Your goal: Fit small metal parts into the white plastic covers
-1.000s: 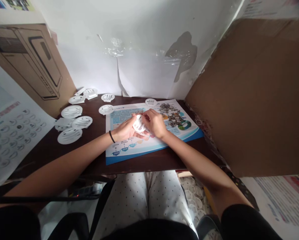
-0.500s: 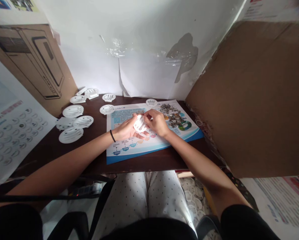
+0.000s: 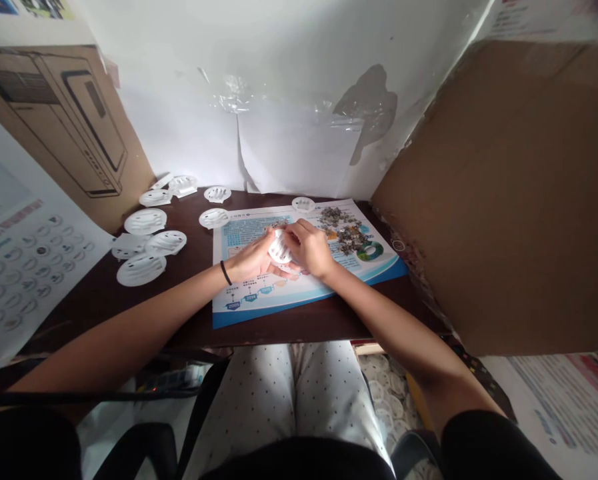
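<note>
My left hand (image 3: pixel 255 259) holds a round white plastic piece (image 3: pixel 279 248) with raised ridges, gripping it at the edge over a printed sheet (image 3: pixel 239 293). Bent over the face of that piece is my right hand (image 3: pixel 309 248), its fingertips pinched together; whatever they grip is hidden. Just right of my hands lie two heaps of small metal parts, a farther heap (image 3: pixel 333 217) and a nearer heap (image 3: pixel 351 239). Another round white piece (image 3: pixel 303 205) rests at the back edge of the sheet.
Several similar white pieces (image 3: pixel 145 222) lie on the left of the dark table (image 3: pixel 189 287). A cardboard panel (image 3: pixel 519 200) stands at the right, a cardboard box (image 3: pixel 79 127) at the left. Many white pieces (image 3: pixel 386 393) fill a space below the table's front edge.
My right hand has shifted slightly left and lower over the round white piece, covering more of it. My left hand keeps its hold nearly in place.
</note>
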A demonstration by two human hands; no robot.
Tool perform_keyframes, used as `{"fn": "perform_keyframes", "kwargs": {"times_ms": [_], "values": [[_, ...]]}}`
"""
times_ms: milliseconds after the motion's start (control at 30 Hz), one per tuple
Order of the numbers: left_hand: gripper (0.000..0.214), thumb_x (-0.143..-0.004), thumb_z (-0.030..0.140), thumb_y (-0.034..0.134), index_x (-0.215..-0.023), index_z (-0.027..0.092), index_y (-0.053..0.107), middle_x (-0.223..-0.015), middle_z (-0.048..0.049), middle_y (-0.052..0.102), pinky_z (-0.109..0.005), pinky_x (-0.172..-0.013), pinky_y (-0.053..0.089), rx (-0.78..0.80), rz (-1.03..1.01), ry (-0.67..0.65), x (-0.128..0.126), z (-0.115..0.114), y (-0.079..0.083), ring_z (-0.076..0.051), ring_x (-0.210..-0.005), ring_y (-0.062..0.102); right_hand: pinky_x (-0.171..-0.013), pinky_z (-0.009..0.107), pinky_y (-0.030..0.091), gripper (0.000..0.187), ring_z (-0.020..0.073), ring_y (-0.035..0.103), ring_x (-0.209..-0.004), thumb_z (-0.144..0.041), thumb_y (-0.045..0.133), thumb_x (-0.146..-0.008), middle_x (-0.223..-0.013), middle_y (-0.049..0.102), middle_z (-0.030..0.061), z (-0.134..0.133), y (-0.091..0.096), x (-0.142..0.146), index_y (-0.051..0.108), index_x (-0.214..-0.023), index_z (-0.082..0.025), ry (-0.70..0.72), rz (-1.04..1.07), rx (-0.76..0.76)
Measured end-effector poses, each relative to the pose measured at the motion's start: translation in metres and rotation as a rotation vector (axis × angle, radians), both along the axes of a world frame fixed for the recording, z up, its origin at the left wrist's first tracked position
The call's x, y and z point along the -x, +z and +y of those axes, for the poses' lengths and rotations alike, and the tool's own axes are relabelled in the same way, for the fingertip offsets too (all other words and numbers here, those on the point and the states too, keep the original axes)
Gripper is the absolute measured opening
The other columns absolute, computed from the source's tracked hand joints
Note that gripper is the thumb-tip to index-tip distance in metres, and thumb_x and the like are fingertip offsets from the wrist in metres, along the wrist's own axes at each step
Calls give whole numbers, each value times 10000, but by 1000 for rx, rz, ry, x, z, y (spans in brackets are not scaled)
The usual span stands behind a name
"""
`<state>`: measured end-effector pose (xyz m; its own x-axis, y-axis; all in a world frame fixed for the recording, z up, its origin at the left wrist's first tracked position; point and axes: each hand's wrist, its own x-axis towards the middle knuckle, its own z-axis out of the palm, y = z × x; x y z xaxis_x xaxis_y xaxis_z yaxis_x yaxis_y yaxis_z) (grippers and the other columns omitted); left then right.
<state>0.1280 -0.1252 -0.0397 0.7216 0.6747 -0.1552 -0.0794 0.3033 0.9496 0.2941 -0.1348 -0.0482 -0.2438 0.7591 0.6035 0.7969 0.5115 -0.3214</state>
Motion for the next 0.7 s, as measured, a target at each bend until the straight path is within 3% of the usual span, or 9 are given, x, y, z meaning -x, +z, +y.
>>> {"fn": "perform_keyframes", "kwargs": {"times_ms": [133,267,400,500,700], "values": [[570,-1020,469,144,-1512,203,255,-1058,-137,705,-321,-662,546,-28,37,22,-2,-4,4,-233,-841,708,-669,283,458,217,163,629,-782,-144,473,-977,-925,676,77,-4,1,1,687,-937,-160,2,-94,-11],[588,-1016,484,154,-1518,195,254,-955,-122,710,-286,-634,522,-26,36,39,-3,-6,6,-238,-859,699,-670,298,461,263,185,636,-866,-115,435,-986,-1010,679,93,-7,-1,3,674,-1078,-174,13,-183,-48],[607,-1010,507,150,-1536,214,223,-996,-128,706,-290,-625,519,-25,53,66,-3,-7,6,-249,-868,697,-631,300,452,258,209,631,-902,-84,467,-958,-1028,671,116,-9,0,5,655,-1120,-154,1,-273,-45],[614,-1009,507,168,-1507,171,297,-1004,-139,703,-291,-613,518,-34,56,80,-3,-7,5,-258,-870,696,-624,300,460,239,223,621,-916,-75,523,-915,-1042,662,125,-10,2,7,645,-1107,-147,2,-315,-9],[605,-996,542,203,-1478,201,335,-1012,-155,709,-260,-520,532,-97,7,88,-2,-8,2,-230,-775,701,-727,322,498,241,241,616,-967,-77,504,-925,-1080,661,153,-10,-3,9,638,-1122,-106,28,-289,-15]]}}
